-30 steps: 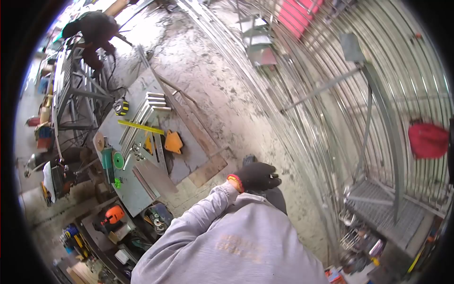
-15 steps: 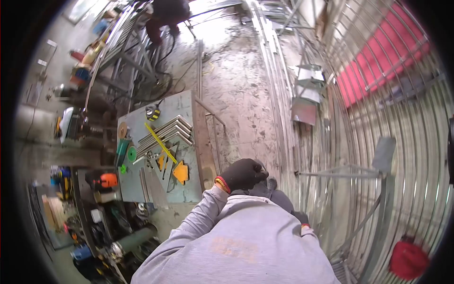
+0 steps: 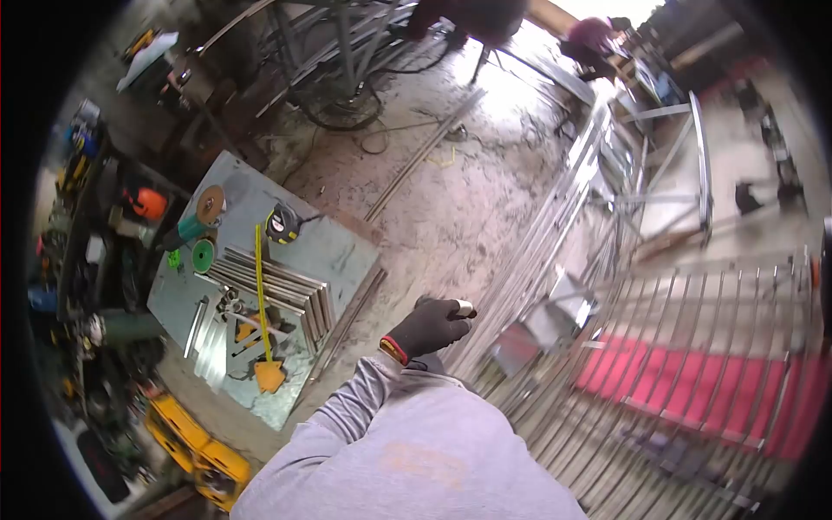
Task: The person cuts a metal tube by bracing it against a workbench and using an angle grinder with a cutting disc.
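Observation:
My left hand [image 3: 426, 331], in a black work glove with a red and yellow cuff, is held in front of my chest. Its fingers are closed on a small pale piece [image 3: 466, 308] that sticks out past the fingertips; its kind is too small to tell. My right hand is out of sight. To the left of my left hand stands a metal-topped table [image 3: 334, 234]. On it lie several mitred metal tubes [image 3: 286, 290], an extended yellow tape measure [image 3: 282, 224], an orange welding magnet [image 3: 269, 375] and a green disc [image 3: 202, 255].
Long metal profiles [image 3: 529, 243] lie along the floor to my right, beside a barred metal frame [image 3: 693, 364] with a pink panel [image 3: 676, 377] behind it. A yellow case [image 3: 195, 451] is at lower left. Another person [image 3: 485, 17] is at the far top.
My view has swung to the right, so the table appears rotated and further left. My left hand now shows a pale piece at its fingertips. My right hand has gone out of view.

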{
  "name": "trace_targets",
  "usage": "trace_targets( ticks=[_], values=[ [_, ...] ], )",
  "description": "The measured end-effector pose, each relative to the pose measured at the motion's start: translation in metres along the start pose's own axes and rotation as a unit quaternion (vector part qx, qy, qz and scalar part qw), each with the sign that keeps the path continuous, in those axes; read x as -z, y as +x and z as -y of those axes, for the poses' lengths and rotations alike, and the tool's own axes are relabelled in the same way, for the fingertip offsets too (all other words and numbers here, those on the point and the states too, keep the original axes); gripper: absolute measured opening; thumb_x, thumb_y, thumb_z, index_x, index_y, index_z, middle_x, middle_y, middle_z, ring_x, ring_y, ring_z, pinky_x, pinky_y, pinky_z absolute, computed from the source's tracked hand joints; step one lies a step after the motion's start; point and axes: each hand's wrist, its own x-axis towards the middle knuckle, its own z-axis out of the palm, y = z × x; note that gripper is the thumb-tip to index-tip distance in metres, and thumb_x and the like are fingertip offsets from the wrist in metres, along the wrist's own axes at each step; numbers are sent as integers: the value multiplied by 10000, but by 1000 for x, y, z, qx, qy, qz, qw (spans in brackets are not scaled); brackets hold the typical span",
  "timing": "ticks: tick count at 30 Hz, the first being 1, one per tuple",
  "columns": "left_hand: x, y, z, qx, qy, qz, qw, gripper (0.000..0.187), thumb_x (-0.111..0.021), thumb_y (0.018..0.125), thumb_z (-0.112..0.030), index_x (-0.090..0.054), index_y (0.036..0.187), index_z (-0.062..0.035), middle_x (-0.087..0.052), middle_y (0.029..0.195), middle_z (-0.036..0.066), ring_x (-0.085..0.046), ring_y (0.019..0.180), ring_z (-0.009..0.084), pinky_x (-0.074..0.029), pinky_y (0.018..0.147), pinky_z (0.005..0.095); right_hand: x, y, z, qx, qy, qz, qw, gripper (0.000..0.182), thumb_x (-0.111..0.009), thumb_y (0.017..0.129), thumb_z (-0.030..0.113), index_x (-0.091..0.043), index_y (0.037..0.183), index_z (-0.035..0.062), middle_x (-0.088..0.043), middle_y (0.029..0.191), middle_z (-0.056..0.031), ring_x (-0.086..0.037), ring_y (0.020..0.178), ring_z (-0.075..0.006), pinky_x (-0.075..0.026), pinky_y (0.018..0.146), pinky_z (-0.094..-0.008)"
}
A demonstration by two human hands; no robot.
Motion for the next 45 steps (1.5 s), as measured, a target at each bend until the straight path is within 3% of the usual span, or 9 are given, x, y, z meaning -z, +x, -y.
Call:
trace_targets(
  ticks=[6, 11, 15, 20, 25, 31, 38, 41, 45],
  values=[
    [58, 78, -31, 14, -99, -136, 986, 538, -738, 1045, -319, -689, 1438, 46, -809, 1235, 133, -747, 1106, 207, -576, 995, 353, 47, 206, -45, 25, -285, 137, 948, 262, -708, 977, 320, -824, 1096, 117, -834, 1114, -160, -791, 1004, -404, -621, 858, -546],
    [97, 146, -41, 81, -170, -305, 933, 565, -781, 1022, -264, -649, 1491, 22, -752, 1418, 168, -728, 1264, 255, -555, 1081, 374, 181, 342, 103, 153, -295, 88, 939, 304, -747, 929, 319, -824, 1123, 98, -824, 1191, -194, -765, 1135, -432, -611, 960, -529],
    [139, 211, 0, 86, -92, -422, 898, 712, -818, 952, -427, -657, 1484, 17, -751, 1374, 281, -736, 1289, 392, -578, 1065, 435, 234, 464, 238, 12, 13, -47, 999, 399, -744, 1000, 299, -781, 1290, 27, -813, 1217, -192, -770, 1152, -329, -595, 1001, -441],
    [218, 254, 33, 184, -87, -472, 858, 589, -823, 949, -310, -689, 1397, 49, -803, 1176, 206, -779, 1095, 260, -600, 954, 395, 296, 662, 444, 265, 23, -16, 964, 380, -795, 1012, 311, -742, 1269, 37, -757, 1260, -187, -725, 1187, -359, -555, 1049, -444],
    [264, 272, 42, 262, -5, -650, 713, 545, -803, 910, -368, -737, 1298, 10, -794, 1209, 260, -762, 1145, 433, -606, 959, 483, 333, 788, 726, 548, -109, 15, 829, 369, -806, 963, 197, -715, 1296, 67, -740, 1268, -193, -693, 1202, -437, -556, 1024, -494],
    [323, 305, 89, 354, 10, -696, 624, 550, -754, 915, -328, -722, 1322, 41, -777, 1131, 290, -763, 1112, 444, -601, 963, 474, 297, 875, 985, 712, -127, 28, 690, 354, -802, 957, 184, -736, 1285, 70, -735, 1350, -169, -668, 1285, -415, -537, 1074, -500],
    [443, 407, 230, 420, -46, -634, 648, 516, -799, 889, -302, -764, 1330, -39, -785, 1190, 252, -752, 1142, 432, -602, 987, 516, 177, 1020, 1210, 776, -251, 32, 577, 416, -832, 936, 298, -745, 1301, 118, -684, 1440, -152, -605, 1367, -428, -486, 1135, -552],
    [495, 450, 312, 457, -21, -571, 682, 522, -788, 895, -336, -766, 1336, -57, -777, 1221, 256, -739, 1156, 453, -596, 995, 536, 98, 1123, 1277, 843, -301, 14, 445, 521, -857, 913, 331, -719, 1383, 152, -613, 1573, -148, -524, 1479, -453, -429, 1205, -575],
    [619, 519, 349, 512, 37, -526, 678, 479, -762, 951, -403, -786, 1265, -42, -787, 1140, 239, -762, 1079, 432, -610, 936, 526, 54, 1182, 1314, 853, -297, 52, 425, 476, -873, 892, 351, -764, 1304, 140, -622, 1574, -169, -520, 1513, -455, -446, 1208, -589]
  ],
)
